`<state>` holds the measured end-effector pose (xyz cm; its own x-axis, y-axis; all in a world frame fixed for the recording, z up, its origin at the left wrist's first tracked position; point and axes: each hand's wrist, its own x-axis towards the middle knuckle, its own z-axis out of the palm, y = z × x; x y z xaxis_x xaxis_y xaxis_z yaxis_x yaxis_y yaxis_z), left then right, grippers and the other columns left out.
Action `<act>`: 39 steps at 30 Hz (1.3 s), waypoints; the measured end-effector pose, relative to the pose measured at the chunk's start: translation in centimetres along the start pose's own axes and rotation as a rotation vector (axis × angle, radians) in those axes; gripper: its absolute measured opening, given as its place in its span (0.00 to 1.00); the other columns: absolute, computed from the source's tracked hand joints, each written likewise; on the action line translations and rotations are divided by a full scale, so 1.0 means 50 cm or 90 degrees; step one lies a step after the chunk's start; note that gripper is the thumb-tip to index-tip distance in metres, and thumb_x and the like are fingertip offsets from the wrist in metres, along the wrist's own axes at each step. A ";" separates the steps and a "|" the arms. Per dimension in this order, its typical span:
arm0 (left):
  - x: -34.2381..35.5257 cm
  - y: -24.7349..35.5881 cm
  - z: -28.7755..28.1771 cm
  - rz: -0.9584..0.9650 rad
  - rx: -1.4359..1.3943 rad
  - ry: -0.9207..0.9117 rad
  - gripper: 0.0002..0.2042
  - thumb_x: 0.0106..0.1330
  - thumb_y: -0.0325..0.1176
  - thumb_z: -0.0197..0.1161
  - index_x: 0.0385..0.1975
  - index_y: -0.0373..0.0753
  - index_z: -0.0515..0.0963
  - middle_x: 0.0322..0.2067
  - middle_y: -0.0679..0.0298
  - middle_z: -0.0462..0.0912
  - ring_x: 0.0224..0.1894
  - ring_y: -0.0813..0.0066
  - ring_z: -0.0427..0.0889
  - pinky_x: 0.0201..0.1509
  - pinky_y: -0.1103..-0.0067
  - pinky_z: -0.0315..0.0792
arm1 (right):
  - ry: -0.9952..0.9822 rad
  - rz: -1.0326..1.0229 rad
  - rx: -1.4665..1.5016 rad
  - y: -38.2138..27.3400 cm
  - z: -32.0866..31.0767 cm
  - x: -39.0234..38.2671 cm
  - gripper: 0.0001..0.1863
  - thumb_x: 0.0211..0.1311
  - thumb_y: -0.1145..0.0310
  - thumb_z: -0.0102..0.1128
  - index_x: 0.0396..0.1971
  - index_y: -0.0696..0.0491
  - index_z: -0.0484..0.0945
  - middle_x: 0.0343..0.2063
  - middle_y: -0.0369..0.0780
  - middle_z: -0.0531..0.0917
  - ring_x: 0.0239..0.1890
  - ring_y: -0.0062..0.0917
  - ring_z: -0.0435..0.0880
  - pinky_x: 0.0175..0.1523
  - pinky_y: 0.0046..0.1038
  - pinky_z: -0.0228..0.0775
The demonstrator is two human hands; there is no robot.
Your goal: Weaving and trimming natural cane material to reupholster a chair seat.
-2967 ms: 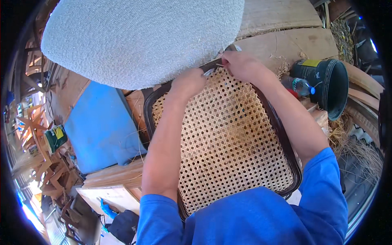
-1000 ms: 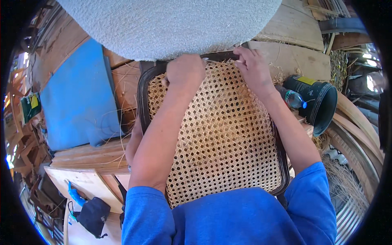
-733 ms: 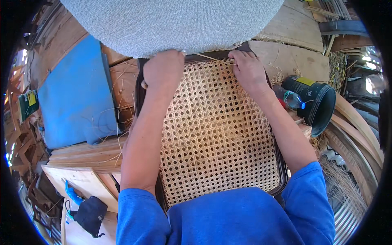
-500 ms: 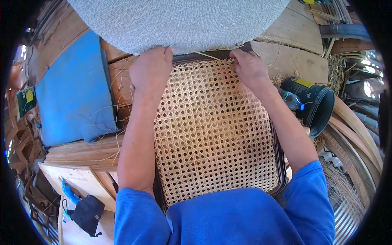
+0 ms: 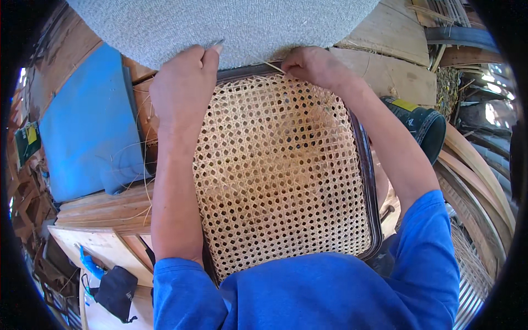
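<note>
A woven cane panel [image 5: 280, 181] in a dark wooden frame [image 5: 367, 181] lies in front of me, its far edge under both hands. My left hand [image 5: 184, 82] is closed at the far left corner. A small grey tip [image 5: 218, 42] shows by its thumb, but the rest of what it grips is hidden. At the far edge, right of the middle, my right hand [image 5: 314, 67] pinches a thin pale cane strand [image 5: 274, 67]. Its fingertips are close against the weave and partly hidden.
A grey textured rounded surface [image 5: 231, 27] fills the far side. Left are a blue sheet [image 5: 91, 126], stacked boards [image 5: 104, 209] and a black pouch [image 5: 116, 291]. Right stand a dark green bucket [image 5: 432, 132] and curved wooden strips [image 5: 473, 181].
My left hand has moved left and slightly away from me. The right hand has shifted left along the far edge, fingers curled lower. My right forearm now hides the bottle beside the bucket.
</note>
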<state>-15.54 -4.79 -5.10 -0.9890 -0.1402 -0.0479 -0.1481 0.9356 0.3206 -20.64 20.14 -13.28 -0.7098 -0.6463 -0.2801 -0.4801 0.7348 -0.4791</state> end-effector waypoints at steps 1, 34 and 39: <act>0.003 0.004 -0.005 0.000 -0.015 0.000 0.21 0.66 0.51 0.51 0.27 0.39 0.79 0.26 0.54 0.82 0.30 0.51 0.80 0.33 0.63 0.73 | 0.032 -0.003 -0.029 0.000 0.006 0.003 0.10 0.56 0.70 0.58 0.39 0.52 0.80 0.37 0.42 0.82 0.39 0.35 0.82 0.46 0.33 0.73; 0.054 0.180 0.100 0.175 0.228 -0.443 0.13 0.58 0.24 0.53 0.40 0.32 0.81 0.41 0.48 0.82 0.43 0.52 0.83 0.46 0.57 0.77 | 0.069 0.372 0.040 -0.020 -0.026 -0.022 0.11 0.48 0.67 0.56 0.29 0.57 0.82 0.24 0.51 0.82 0.30 0.40 0.84 0.38 0.35 0.76; 0.069 0.178 0.095 0.210 0.259 -0.470 0.14 0.56 0.24 0.54 0.40 0.31 0.81 0.42 0.48 0.82 0.44 0.51 0.83 0.44 0.56 0.78 | 0.012 0.370 0.081 -0.031 -0.051 -0.021 0.11 0.47 0.66 0.56 0.26 0.57 0.82 0.16 0.46 0.81 0.22 0.34 0.83 0.32 0.33 0.76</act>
<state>-20.25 4.58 -6.92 -0.7093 0.2683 -0.6518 0.2930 0.9533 0.0735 -20.45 20.19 -10.12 -0.8473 -0.1408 -0.5121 0.0551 0.9357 -0.3484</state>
